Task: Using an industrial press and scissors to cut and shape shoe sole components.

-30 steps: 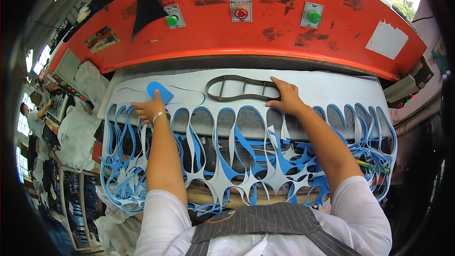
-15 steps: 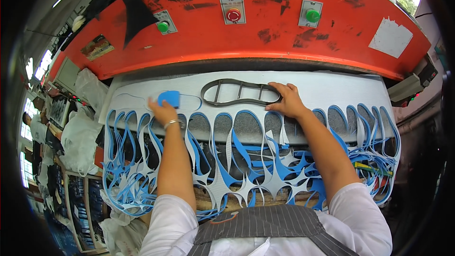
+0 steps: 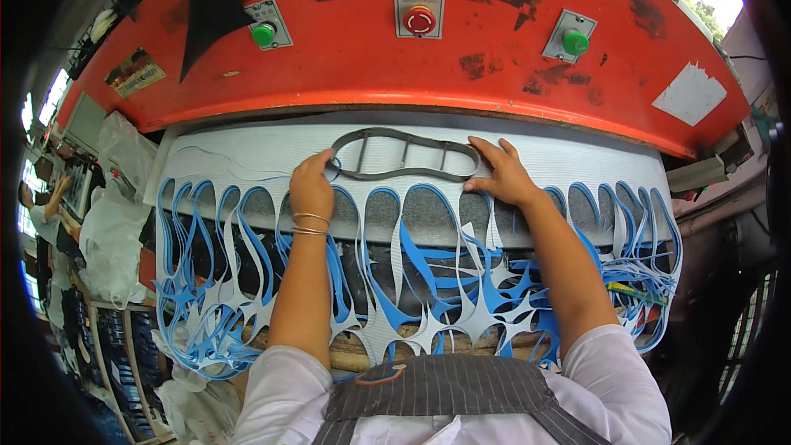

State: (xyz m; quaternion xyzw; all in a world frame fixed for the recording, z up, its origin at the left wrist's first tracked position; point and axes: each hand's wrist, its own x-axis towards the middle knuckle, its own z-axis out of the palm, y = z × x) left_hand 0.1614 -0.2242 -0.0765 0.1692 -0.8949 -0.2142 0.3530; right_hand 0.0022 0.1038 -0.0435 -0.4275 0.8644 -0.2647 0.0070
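A dark metal sole-shaped cutting die, braced by several thin crossbars, lies flat on a white ribbed sheet. My left hand has its fingers closed at the die's left end. At the opposite end my right hand grips the rim, thumb on the near side and fingers on the far side. Just nearer to me, the sheet's edge is a web of white and blue offcuts with rounded cutouts. Faint curved outlines mark the sheet left of the die.
A red machine beam spans the far side, with a red button between two green buttons. Plastic bags hang at the left. Offcut strips dangle over the near edge. A person stands far left.
My left hand has moved right to the die's left end; the blue piece it held is no longer visible. My right hand stays at the right end. The whole view has shifted slightly.
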